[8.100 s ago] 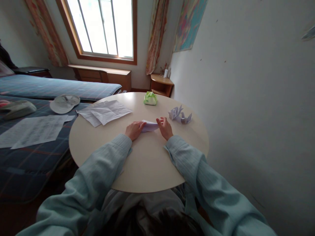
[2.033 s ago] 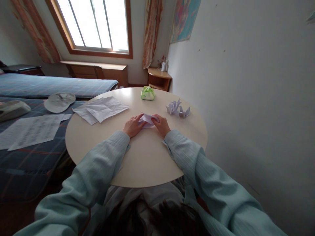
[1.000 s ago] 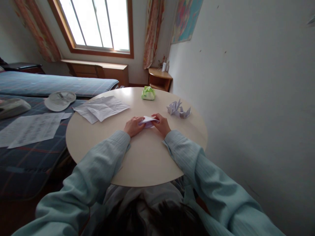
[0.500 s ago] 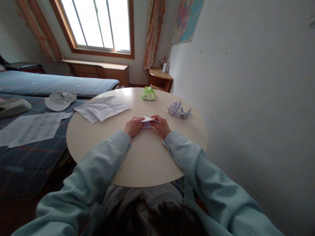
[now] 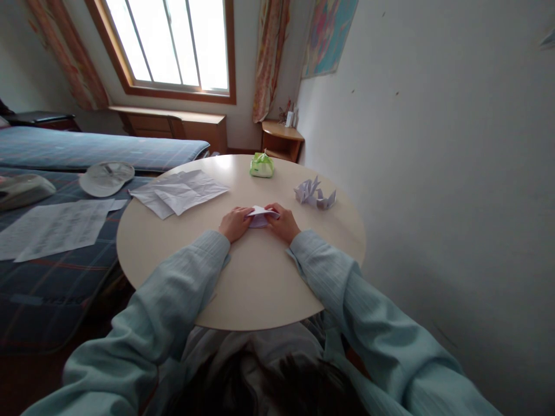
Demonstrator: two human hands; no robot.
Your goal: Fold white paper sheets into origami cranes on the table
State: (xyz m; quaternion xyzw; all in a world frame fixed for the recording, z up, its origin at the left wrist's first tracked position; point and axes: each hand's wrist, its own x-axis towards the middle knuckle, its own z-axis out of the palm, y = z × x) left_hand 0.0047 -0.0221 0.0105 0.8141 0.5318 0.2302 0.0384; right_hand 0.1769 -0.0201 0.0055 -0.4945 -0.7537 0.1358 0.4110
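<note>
A small piece of folded white paper (image 5: 261, 218) lies between my hands near the middle of the round table (image 5: 260, 289). On its left side, my left hand (image 5: 235, 223) is closed on the edge, fingers bent over it. The opposite side is gripped by my right hand (image 5: 282, 222), thumb and fingers pinching a fold. Part of the paper is hidden under the fingers. Beyond my right hand stand several folded paper figures (image 5: 307, 190) with pointed tips. To the left of my hands are creased white sheets (image 5: 186, 192), lying overlapped.
A green tissue pack (image 5: 262, 166) sits at the table's far edge. At the left, a bed (image 5: 65, 294) holds a white cap (image 5: 106, 178) and printed sheets (image 5: 60, 228). The white wall (image 5: 433, 190) runs along the right. A small corner cabinet (image 5: 281, 136) stands behind the table.
Hardly anything differs. Both hands keep hold of the folded paper in the same place, and the view has shifted very slightly.
</note>
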